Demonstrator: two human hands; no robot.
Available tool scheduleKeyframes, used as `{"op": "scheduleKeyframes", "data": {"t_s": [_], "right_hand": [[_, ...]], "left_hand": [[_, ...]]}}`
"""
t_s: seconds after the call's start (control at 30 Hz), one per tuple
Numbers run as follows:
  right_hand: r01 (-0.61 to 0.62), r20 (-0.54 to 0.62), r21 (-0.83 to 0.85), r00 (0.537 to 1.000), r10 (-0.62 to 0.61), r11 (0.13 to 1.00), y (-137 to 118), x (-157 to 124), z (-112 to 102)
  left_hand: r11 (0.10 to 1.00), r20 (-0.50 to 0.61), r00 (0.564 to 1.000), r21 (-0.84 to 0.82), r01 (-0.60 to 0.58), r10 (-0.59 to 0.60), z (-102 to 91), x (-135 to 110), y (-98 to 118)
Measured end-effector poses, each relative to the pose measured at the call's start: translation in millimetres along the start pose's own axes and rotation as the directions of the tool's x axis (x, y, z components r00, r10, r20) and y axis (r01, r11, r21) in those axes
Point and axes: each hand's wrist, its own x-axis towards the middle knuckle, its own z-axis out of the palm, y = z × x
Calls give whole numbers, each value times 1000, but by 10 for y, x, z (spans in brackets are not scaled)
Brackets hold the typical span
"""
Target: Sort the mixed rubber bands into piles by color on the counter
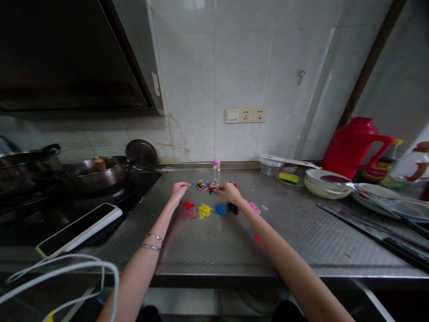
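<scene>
A mixed heap of small coloured bands (207, 185), resembling little rubber bands, lies on the steel counter. My left hand (180, 192) is at its left end, thumb and fingers pinched together; what they hold is too small to make out. At the heap's right end, my right hand (231, 193) is closed, fingertips down among the bands. Nearer me sit sorted piles: red (188, 206), yellow (205, 211), blue (220, 209), black (232, 207) and pink (254, 207). My right forearm partly covers the last two. Behind the heap stands a clear pink-capped bottle (216, 170).
Left are a stove with a pan (97, 172), a phone (78, 230) and a white cable (110, 264). To the right stand a plastic container (271, 166), a yellow sponge (288, 178), stacked bowls (326, 190), a knife (362, 222) and a red thermos (350, 145).
</scene>
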Motion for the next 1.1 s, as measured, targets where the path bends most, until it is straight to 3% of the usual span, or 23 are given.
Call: {"op": "scheduleKeyframes", "data": {"t_s": [0.27,0.4,0.53,0.7,0.87,1.1], "right_hand": [[204,72,21,976,-205,979,-746,19,187],[284,81,52,954,-287,957,-870,10,213],[274,48,62,960,-278,960,-665,23,132],[88,33,8,996,-88,996,-165,5,-44],[-52,10,-15,999,52,999,307,-44,-160],[-170,-34,-3,985,169,985,663,-65,-228]], "left_hand": [[1000,-13,1000,4,17,-17,-13,-34,71],[1000,-3,1000,13,8,-8,-3,-15,42],[999,2,1000,31,-26,26,10,8,-11],[990,31,997,120,-69,65,21,15,-34],[974,86,992,199,-108,92,70,13,-50],[945,186,978,288,-151,100,222,-24,-42]]}}
